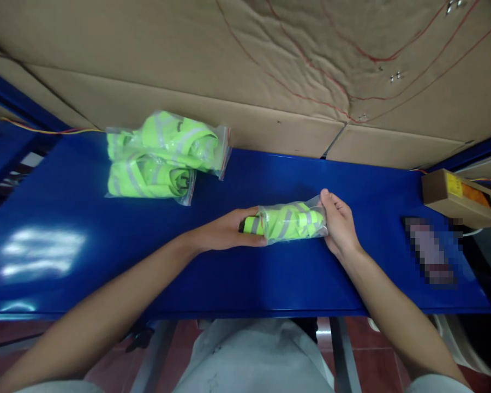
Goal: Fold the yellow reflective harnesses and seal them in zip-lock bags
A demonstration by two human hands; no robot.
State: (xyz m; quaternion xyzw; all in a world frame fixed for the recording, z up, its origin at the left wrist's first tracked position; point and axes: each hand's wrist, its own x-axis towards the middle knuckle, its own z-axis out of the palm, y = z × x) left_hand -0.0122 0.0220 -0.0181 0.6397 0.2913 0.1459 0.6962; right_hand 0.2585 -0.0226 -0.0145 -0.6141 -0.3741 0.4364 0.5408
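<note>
Clear plastic forms the held bag [284, 236], over the middle of the blue bench [270, 289], enclosing most of a rolled neon-yellow fabric [251, 225] with silver strips, whose left end pokes out. Fingers of the left hand [233, 230] are clamped around that end and the bag's edge; those of the right hand [341, 222] grip the opposite end. Back left, an upper bag [184, 139] and a lower bag [147, 179] contain similar fabric.
</note>
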